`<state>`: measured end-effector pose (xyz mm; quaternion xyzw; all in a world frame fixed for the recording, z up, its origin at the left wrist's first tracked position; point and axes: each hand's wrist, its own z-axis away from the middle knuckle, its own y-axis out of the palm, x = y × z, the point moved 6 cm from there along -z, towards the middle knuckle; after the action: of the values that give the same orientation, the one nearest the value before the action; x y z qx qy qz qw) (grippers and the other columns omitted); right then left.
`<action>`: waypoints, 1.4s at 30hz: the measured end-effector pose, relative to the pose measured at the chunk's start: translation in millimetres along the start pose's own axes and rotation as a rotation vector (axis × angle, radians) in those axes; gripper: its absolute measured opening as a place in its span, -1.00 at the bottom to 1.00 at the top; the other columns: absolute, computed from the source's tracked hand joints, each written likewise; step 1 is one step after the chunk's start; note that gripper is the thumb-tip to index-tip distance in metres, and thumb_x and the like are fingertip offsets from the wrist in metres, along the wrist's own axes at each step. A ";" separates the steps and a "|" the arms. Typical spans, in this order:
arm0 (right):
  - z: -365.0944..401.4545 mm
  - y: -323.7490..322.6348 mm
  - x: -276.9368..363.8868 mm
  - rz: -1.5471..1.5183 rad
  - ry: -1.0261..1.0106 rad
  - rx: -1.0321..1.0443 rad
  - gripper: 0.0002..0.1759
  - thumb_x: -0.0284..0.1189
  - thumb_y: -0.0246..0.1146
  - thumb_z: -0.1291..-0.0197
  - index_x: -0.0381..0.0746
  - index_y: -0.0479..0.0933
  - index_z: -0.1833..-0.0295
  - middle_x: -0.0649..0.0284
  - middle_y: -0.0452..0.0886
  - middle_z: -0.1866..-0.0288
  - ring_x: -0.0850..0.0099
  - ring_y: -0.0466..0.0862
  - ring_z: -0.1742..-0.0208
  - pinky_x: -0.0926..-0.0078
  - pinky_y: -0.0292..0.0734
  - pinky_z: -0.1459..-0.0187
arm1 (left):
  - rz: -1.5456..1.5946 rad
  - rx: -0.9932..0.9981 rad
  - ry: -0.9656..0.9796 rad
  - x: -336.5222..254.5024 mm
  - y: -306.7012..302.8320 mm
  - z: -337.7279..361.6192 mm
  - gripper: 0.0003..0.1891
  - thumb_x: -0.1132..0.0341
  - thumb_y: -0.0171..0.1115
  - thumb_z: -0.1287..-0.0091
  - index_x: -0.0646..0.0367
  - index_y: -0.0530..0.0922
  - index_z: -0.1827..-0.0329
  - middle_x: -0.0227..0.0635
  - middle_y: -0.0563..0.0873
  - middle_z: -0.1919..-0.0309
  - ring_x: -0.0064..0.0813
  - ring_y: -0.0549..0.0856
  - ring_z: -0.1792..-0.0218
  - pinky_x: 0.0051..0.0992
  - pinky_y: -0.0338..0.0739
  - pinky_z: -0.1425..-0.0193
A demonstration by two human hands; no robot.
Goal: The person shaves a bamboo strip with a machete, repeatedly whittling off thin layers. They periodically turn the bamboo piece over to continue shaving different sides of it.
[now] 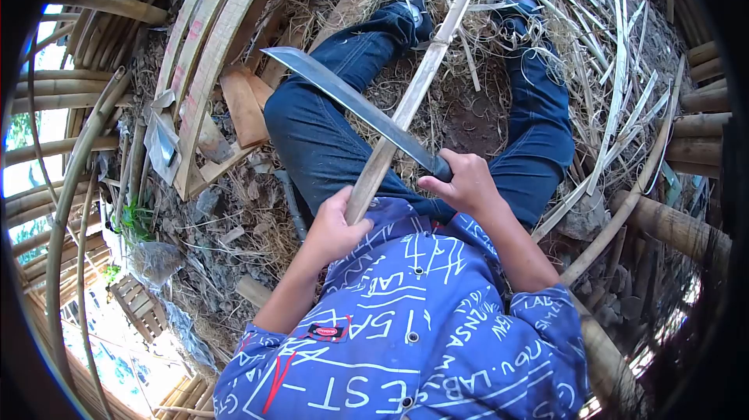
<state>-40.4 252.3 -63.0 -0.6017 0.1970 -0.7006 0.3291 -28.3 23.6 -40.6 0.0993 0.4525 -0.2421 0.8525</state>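
Observation:
My left hand [337, 228] is wrapped round the near end of a long bamboo strip [421, 80], which slants up and away between my legs. In my right hand [462, 182] is the dark handle of a machete [355, 101]. Its long blade points up and to the left over my bent left knee. The blade crosses the bamboo strip a little beyond my left hand; whether its edge cuts into the wood cannot be told.
Three long split bamboo pieces [204, 69] lie at the upper left, near a brown wooden block [244, 104]. Shavings [577, 69] and thin strips cover the ground around my feet. Bamboo poles [679, 225] stand at both sides.

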 end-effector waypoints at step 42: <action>17.9 36.7 -26.1 -0.836 0.421 0.634 -0.32 0.08 -0.16 -0.50 -0.26 0.44 0.45 0.37 0.44 0.65 0.59 0.43 0.69 0.59 0.39 0.59 | 0.359 0.146 -0.170 14.6 8.8 -13.7 -0.75 0.46 0.24 -0.37 0.31 0.45 -0.06 -0.39 0.56 0.51 -0.60 0.61 0.62 -0.50 0.66 0.51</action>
<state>-13.2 246.7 -102.8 -0.3475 -0.2170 -0.9011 0.1418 -26.9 31.8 -60.8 0.2189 0.3352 -0.1258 0.9077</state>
